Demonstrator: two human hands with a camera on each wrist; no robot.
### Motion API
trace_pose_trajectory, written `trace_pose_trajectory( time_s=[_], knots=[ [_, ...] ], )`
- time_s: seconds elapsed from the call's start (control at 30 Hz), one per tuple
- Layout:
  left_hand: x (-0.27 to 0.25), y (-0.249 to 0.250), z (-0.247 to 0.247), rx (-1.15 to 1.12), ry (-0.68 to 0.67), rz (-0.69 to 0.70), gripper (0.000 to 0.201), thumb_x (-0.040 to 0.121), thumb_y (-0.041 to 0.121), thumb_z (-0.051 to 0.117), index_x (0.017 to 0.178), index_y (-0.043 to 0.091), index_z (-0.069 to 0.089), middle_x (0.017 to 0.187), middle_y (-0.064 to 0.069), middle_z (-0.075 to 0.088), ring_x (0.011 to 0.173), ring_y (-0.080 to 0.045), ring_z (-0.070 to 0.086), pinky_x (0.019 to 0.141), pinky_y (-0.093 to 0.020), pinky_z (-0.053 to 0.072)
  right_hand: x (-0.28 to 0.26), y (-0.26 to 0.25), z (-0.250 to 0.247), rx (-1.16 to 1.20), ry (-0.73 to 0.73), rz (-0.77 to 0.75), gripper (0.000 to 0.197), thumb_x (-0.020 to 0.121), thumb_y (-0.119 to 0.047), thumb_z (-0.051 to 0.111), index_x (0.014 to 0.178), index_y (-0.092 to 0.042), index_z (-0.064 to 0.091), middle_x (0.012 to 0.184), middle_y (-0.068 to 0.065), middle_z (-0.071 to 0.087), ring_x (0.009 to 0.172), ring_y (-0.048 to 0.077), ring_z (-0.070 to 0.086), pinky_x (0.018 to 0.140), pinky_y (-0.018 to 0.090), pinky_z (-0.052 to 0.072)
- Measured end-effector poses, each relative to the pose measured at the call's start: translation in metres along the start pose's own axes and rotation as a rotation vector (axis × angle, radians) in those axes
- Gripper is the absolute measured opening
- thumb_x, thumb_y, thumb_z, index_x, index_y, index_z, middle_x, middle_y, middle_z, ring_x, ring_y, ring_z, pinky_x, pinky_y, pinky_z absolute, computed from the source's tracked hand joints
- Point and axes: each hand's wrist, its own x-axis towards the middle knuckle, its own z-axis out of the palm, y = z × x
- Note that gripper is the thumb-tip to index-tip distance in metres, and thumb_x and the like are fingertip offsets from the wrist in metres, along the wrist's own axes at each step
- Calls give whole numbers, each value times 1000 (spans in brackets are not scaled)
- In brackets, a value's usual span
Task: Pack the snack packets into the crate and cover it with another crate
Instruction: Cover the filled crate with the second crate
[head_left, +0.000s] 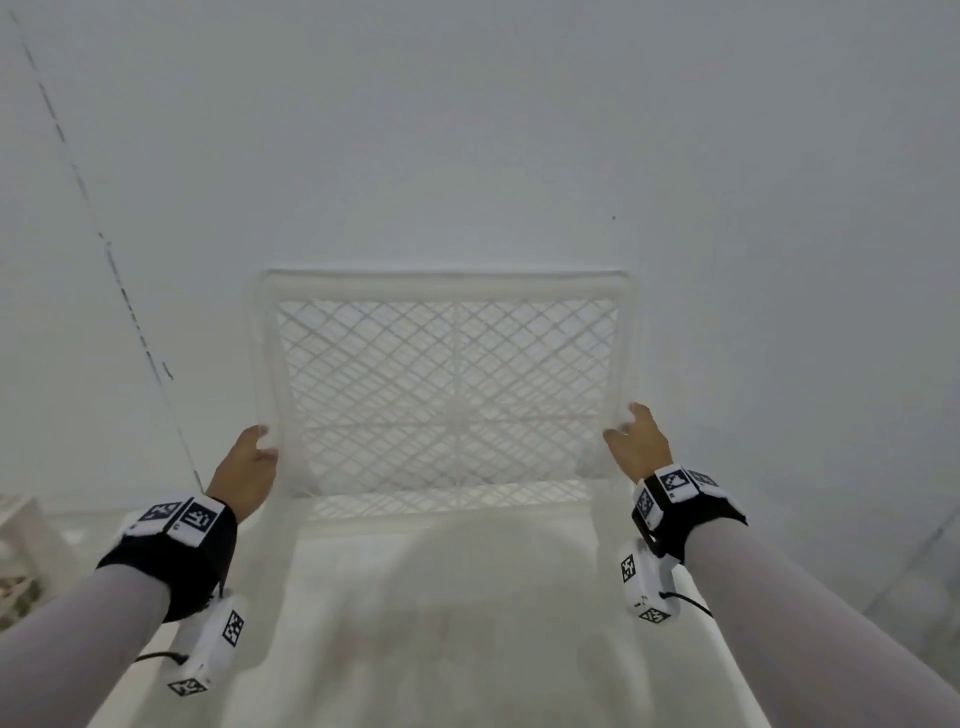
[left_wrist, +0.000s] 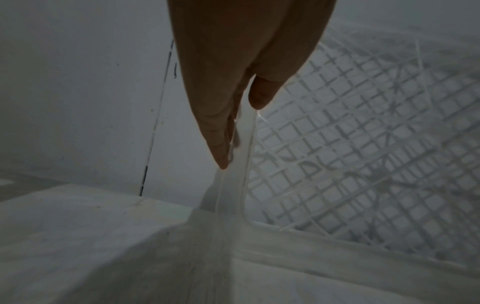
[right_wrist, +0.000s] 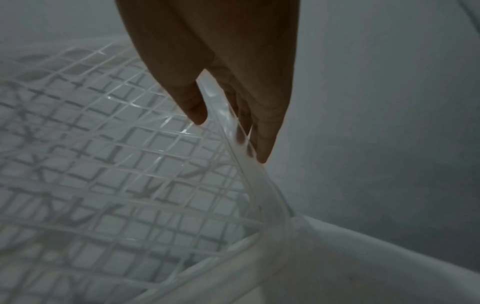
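Against the pale wall, a translucent white crate is being held up on edge by both hands, its lattice bottom facing the head camera. Left hand is gripping the left rim, thumb on the lattice side and fingers lying along the outer face; the left wrist view is showing the rim passing between them. Right hand is doing the same on the right rim, with the thumb inside and fingers pressing the outside. Both grips are pinches on the rim, fingers fairly straight rather than wrapped. The lower edge of the crate is sitting at or just above the far edge of a white surface; contact cannot be confirmed. Symmetric side grips are likely keeping the crate level and free to swing down as a cover. A blurred pale mound is lying on the near middle of the surface, too soft to identify; no snack packets or lower crate can be made out. Judgement: the covering step is in hand, with the lid crate being positioned before lowering.
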Motion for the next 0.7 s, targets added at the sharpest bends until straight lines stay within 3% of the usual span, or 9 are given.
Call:
trace_pose_trajectory(
  time_s=[0.07,0.1,0.2,0.27,0.37,0.43,0.53,0.7],
  knots=[
    [-11,3,-9,-46,-8,4,42,98,7,37,139,10,34,97,-12,53,78,-26,51,68,-32,42,-4,0,0,47,76,-20,51,95,-17,47,144,-8,32,138,19,46,126,32,45,103,33,33],
    [-17,5,-16,-62,-7,13,44,99,10,36,141,16,30,94,-8,51,77,-24,49,67,-31,41,-7,-2,0,70,110,-36,46,96,-18,46,140,-7,38,136,19,49,125,32,46,102,33,34],
    [-32,15,-41,-33,12,113,56,101,18,35,148,31,7,111,-7,49,99,-27,51,90,-42,42,-20,-11,5,103,186,-99,38,97,-19,44,133,-6,50,130,18,55,121,32,49,100,31,35],
    [-39,21,-58,-51,41,171,58,101,17,35,147,31,3,112,-9,49,93,-25,52,86,-39,42,-30,-21,10,127,236,-132,37,98,-19,42,129,-5,54,127,16,58,119,31,52,99,30,37],
    [-48,30,-84,-104,77,184,52,100,19,38,142,32,10,105,-8,50,81,-19,51,76,-34,41,-46,-41,17,155,283,-187,37,98,-21,41,125,-3,58,125,17,58,115,31,54,95,29,39],
    [-54,32,-106,-124,75,182,50,99,27,40,142,33,13,111,-9,49,92,-22,51,82,-37,41,-57,-57,21,177,283,-223,37,98,-22,41,127,-3,56,124,18,56,112,31,55,94,29,39],
    [-65,32,-144,-108,47,194,56,97,38,41,146,32,13,131,-12,42,125,-28,42,105,-42,35,-76,-83,29,200,275,-288,38,98,-21,41,131,-6,52,122,16,54,105,26,54,89,29,38],
    [-80,26,-212,-206,34,196,60,93,46,42,147,30,20,145,-10,38,132,-27,40,106,-38,33,-123,-120,47,307,279,-353,37,99,-24,40,132,-12,49,124,13,52,97,15,46,90,27,34]
  ],
)
